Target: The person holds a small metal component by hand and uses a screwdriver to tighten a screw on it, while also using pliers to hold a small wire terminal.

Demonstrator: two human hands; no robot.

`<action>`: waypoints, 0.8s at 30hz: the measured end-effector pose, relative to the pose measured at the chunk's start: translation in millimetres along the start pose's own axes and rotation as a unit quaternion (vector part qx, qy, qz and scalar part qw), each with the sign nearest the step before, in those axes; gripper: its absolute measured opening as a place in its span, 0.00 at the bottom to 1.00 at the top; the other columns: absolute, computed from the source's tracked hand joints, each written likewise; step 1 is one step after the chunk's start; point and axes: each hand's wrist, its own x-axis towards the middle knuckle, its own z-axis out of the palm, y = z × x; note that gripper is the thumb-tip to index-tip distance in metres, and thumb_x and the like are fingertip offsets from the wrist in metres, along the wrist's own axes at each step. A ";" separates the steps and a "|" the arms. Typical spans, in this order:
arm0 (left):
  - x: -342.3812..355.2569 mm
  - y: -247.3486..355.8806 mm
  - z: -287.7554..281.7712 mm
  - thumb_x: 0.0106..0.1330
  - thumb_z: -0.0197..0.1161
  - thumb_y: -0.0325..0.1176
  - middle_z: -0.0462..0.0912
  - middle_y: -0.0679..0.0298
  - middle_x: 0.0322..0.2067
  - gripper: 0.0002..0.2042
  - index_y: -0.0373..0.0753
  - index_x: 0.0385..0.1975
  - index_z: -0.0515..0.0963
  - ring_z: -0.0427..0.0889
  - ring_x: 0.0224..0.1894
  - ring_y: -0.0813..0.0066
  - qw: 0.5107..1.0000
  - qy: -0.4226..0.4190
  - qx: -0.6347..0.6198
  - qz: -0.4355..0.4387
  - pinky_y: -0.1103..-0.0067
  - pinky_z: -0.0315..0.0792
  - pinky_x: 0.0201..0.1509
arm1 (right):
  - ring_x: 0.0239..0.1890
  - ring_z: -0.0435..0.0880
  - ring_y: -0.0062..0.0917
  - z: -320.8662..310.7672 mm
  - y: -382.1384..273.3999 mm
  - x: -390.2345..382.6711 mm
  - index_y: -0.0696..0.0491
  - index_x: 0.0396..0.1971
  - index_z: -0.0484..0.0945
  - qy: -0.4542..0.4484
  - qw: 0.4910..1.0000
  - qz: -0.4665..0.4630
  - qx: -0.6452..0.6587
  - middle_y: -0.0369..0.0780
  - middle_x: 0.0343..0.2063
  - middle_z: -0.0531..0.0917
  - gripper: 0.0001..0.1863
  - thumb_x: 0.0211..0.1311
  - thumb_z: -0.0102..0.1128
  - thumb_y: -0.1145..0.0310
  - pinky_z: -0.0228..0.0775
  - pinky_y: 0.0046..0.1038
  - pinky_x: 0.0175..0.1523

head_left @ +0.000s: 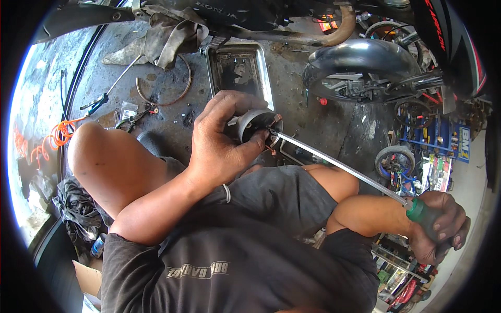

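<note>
My left hand [222,138] is wrapped round a small cup-shaped metal part [245,124], its thumb pressed at the open side. Copper-coloured bits stick out at that part's rim. A long screwdriver [342,166] runs from there down to the right. Its tip meets the inside of the metal part beside my left thumb; what exactly it touches is too small to make out. The green handle is gripped in my right hand [437,225], fingers curled round its end.
Beyond my hands lies a metal tray [213,68] on a stained floor, under a motorcycle with an exhaust pipe [342,26] and front wheel [360,65]. At the left are a grey rag [175,34], a ring-shaped cable [164,101] and an orange coiled hose [62,133].
</note>
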 end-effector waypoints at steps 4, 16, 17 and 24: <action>-0.1 -3.3 -6.0 0.51 0.63 0.11 0.76 0.60 0.44 0.20 0.30 0.46 0.72 0.81 0.50 0.68 0.996 -0.075 0.040 0.009 0.76 0.76 0.54 | 0.16 0.74 0.15 -0.6 2.1 1.0 0.52 0.15 0.71 -0.010 1.000 -0.003 0.010 0.34 0.23 0.77 0.05 0.37 0.56 0.77 0.71 0.17 0.18; 4.3 5.8 -3.4 0.44 0.69 0.18 0.79 0.59 0.39 0.17 0.33 0.38 0.80 0.80 0.43 0.69 0.987 -0.035 0.135 0.075 0.76 0.74 0.48 | 0.19 0.78 0.17 13.9 24.5 -7.2 0.54 0.18 0.73 -0.186 0.934 -0.059 0.298 0.33 0.23 0.75 0.07 0.34 0.60 0.72 0.78 0.18 0.24; 4.3 6.2 -2.2 0.44 0.69 0.19 0.79 0.59 0.39 0.17 0.34 0.38 0.80 0.80 0.42 0.68 0.987 -0.030 0.136 0.074 0.76 0.74 0.48 | 0.19 0.78 0.17 16.6 24.8 -7.1 0.54 0.18 0.73 -0.184 0.934 -0.088 0.294 0.33 0.23 0.75 0.07 0.34 0.60 0.72 0.78 0.18 0.24; 6.6 2.2 -4.6 0.44 0.68 0.19 0.79 0.59 0.39 0.17 0.34 0.38 0.80 0.79 0.43 0.67 0.987 -0.005 0.142 0.068 0.75 0.73 0.49 | 0.20 0.76 0.15 25.5 5.1 -16.2 0.53 0.21 0.78 -0.166 0.976 -0.134 -0.043 0.32 0.24 0.74 0.05 0.41 0.61 0.69 0.76 0.17 0.24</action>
